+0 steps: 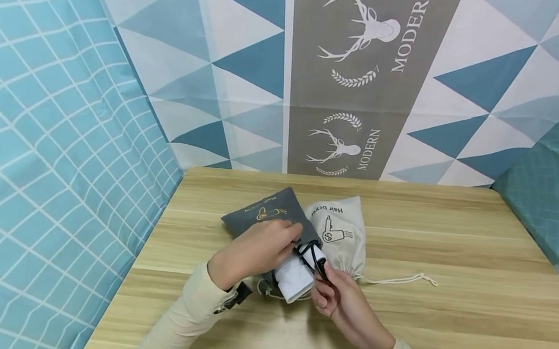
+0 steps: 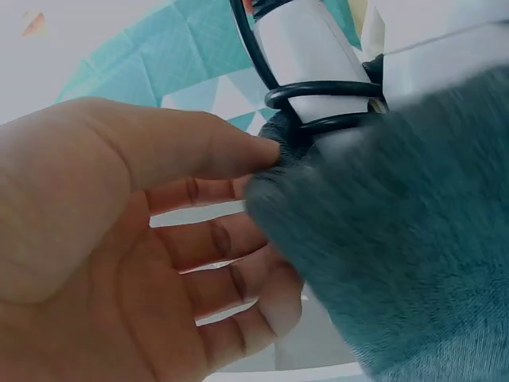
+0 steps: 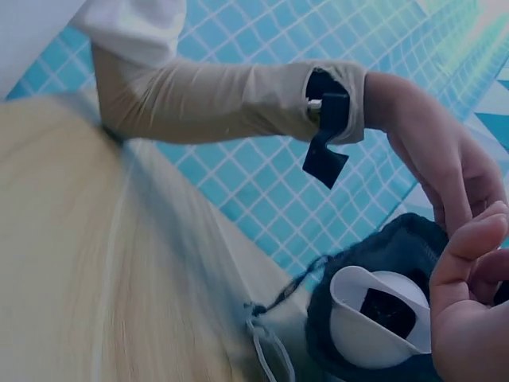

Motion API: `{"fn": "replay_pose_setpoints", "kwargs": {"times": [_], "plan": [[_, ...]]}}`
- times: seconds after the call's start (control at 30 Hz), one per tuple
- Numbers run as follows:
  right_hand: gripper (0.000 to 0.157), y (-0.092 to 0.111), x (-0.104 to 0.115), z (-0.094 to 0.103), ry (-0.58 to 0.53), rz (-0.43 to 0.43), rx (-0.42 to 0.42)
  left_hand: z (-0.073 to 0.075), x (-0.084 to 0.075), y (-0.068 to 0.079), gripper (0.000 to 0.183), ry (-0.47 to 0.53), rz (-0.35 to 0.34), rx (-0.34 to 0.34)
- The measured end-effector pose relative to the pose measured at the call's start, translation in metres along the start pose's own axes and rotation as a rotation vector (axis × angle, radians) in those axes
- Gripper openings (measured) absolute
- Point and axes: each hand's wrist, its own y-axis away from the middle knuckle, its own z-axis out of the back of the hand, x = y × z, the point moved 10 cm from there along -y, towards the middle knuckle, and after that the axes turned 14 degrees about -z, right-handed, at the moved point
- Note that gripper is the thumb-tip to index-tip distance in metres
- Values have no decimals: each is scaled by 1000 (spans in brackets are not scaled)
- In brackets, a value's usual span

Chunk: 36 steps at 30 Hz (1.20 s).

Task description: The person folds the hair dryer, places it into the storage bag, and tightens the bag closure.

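Note:
A white hair dryer [image 1: 294,277] sits partly inside the mouth of a dark grey drawstring bag [image 1: 244,222], with its wide white end [image 3: 358,326] showing in the right wrist view. Black cord [image 2: 318,89] is wound round its handle [image 2: 306,52]. My left hand [image 1: 263,249] pinches the bag's rim between thumb and fingers, close to the handle. From the right, my right hand [image 1: 348,305] holds the handle's end with its cord; most of that grip is hidden in the right wrist view.
A beige drawstring bag [image 1: 343,245] printed with a hair dryer lies behind and to the right, its white string [image 1: 395,280] trailing rightward on the wooden table [image 1: 474,305]. Patterned cloth [image 1: 249,70] hangs behind the table, and blue checked cloth [image 1: 37,117] at left.

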Motion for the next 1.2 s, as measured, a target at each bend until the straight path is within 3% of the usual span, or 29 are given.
{"fn": "replay_pose_setpoints", "kwargs": {"times": [0.23,0.4,0.57,0.77,0.93,1.07,1.2], "plan": [[31,-7,1,0,-144,19,41,-2,7,7,8,9,50,68],[30,-10,2,-4,-208,35,121,-3,17,16,9,103,108,133],[30,-12,2,-7,-233,26,151,-4,24,23,8,157,163,183],[27,-14,7,-14,-249,62,185,-6,11,14,9,200,69,161],[26,-16,8,-11,-190,75,120,-9,10,11,8,165,71,150],[26,-18,7,-8,-115,68,68,-6,9,8,6,109,52,81],[26,-18,5,-8,-35,68,39,-2,9,3,16,8,51,-5]]}}
